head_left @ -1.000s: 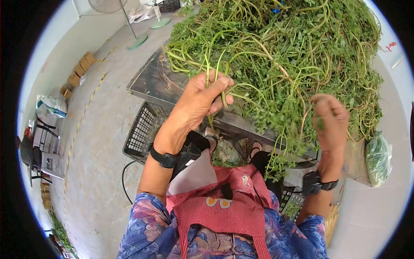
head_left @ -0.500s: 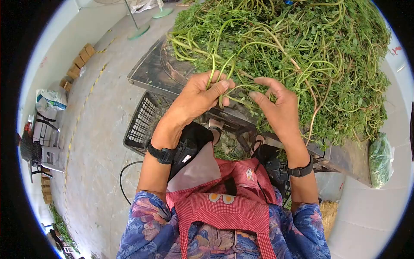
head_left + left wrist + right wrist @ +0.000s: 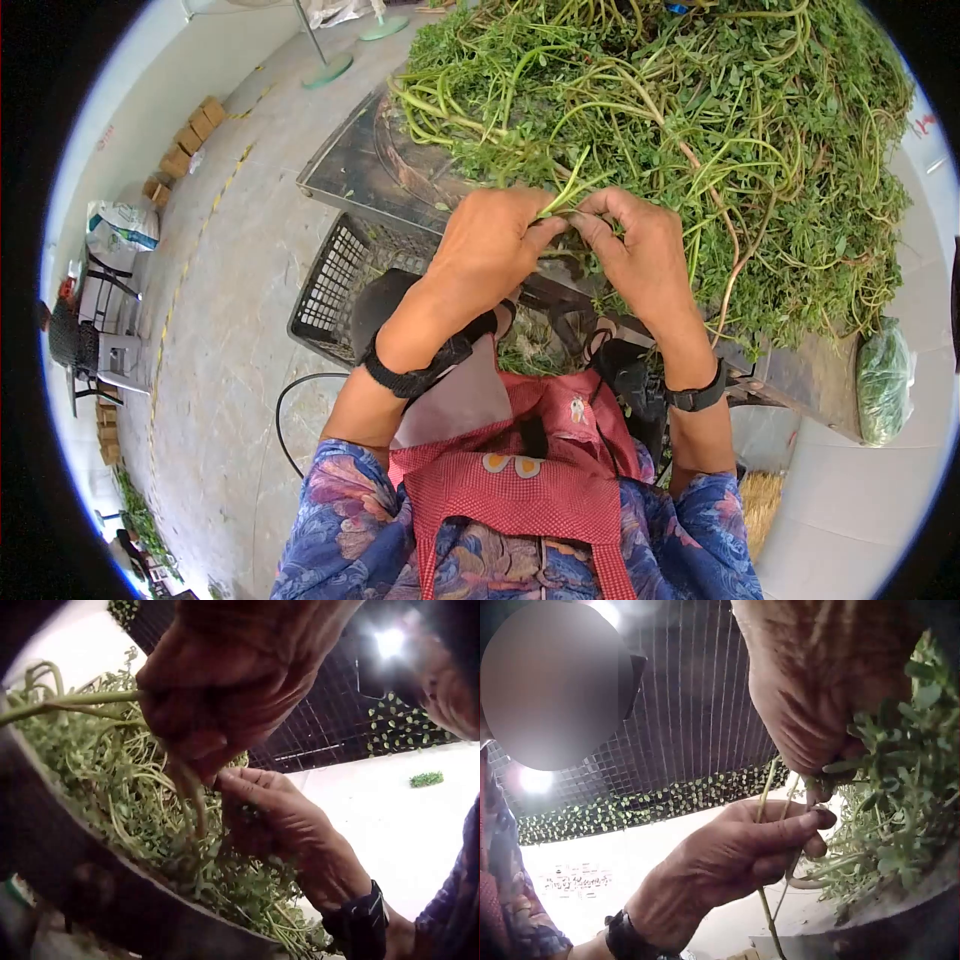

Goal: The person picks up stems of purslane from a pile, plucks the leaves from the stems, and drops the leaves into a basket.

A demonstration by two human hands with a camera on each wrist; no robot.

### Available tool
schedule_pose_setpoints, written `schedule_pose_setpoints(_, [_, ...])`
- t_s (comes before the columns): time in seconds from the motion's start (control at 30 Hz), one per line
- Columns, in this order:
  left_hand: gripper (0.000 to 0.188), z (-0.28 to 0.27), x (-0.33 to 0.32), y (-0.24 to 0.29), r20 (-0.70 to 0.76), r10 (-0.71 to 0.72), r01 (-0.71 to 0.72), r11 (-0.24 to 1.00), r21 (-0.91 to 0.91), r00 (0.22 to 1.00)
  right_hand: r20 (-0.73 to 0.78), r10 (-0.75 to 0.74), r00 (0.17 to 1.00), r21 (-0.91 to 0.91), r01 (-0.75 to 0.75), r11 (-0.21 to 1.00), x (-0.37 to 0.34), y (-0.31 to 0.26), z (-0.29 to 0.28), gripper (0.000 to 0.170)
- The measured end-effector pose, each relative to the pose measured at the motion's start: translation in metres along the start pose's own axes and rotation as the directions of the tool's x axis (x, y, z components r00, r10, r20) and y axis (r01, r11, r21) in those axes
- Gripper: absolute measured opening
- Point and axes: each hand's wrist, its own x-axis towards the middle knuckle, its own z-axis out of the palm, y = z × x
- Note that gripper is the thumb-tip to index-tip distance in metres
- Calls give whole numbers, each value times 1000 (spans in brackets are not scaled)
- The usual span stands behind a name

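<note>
While left hand grips stems, right hand now pinching them

1. I can't make out any words, brands or numbers.
2. Right wrist view: I see rows of writing on the white wall, too blurred to read.
3. Head view: small red marks on the pale side walls, illegible to me.
4. The sack bears print too small for me.

The person wears a blue floral shirt, a red checked apron with two egg shapes at its centre, a small white figure at one o'clock from them, and black wristbands.
</note>
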Motion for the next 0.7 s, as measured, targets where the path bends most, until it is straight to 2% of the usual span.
schedule_pose_setpoints(0.07, [17,4,2,-5,24,13,-13,999,29,1000,18,7,1000,78,-8,997,0,1,-3,15])
schedule_pose_setpoints(0.13, [16,8,3,-12,-40,-45,31,954,-299,998,-12,53,999,122,-51,991,0,11,-8,17])
schedule_pose_setpoints(0.17, [16,6,4,-13,-45,-42,27,954,-298,998,-38,91,995,169,-84,982,0,19,-12,19])
schedule_pose_setpoints(0.2, [20,2,5,-14,12,-92,90,925,-369,996,-100,101,990,158,-84,984,-1,36,-16,20])
schedule_pose_setpoints(0.23, [24,0,5,-15,71,-139,156,887,-435,988,-86,171,982,119,-160,980,-5,57,-23,19])
schedule_pose_setpoints(0.27, [24,-1,5,-16,62,-143,156,886,-436,988,-72,243,967,79,-237,968,-7,71,-29,19])
schedule_pose_setpoints(0.3, [25,-1,5,-17,83,-170,188,832,-521,982,-68,238,969,78,-233,969,-8,72,-31,19])
schedule_pose_setpoints(0.33, [26,0,6,-17,110,-191,218,769,-600,975,-53,315,948,195,-299,934,-11,71,-34,18])
schedule_pose_setpoints(0.37, [26,3,6,-20,108,-190,217,769,-602,976,-29,388,921,308,-361,880,-14,68,-37,17])
schedule_pose_setpoints(0.4, [26,7,6,-24,94,-155,179,746,-641,983,-30,388,921,308,-360,881,-15,60,-38,17])
schedule_pose_setpoints(0.47, [26,10,6,-26,75,-120,139,723,-677,990,-56,485,873,529,-386,756,-14,38,-36,16])
schedule_pose_setpoints(0.5, [27,11,6,-24,71,-118,133,679,-722,990,-44,357,933,502,-288,816,-13,34,-34,14])
schedule_pose_setpoints(0.53, [28,12,7,-22,67,-115,125,632,-765,991,0,293,956,427,-265,864,-13,23,-33,15])
schedule_pose_setpoints(0.63, [28,14,7,-21,94,-57,109,634,-766,994,50,233,971,445,-230,865,-7,6,-13,20])
schedule_pose_setpoints(0.7, [28,17,5,-19,108,-62,123,639,-760,992,36,173,984,577,-162,800,0,6,0,26])
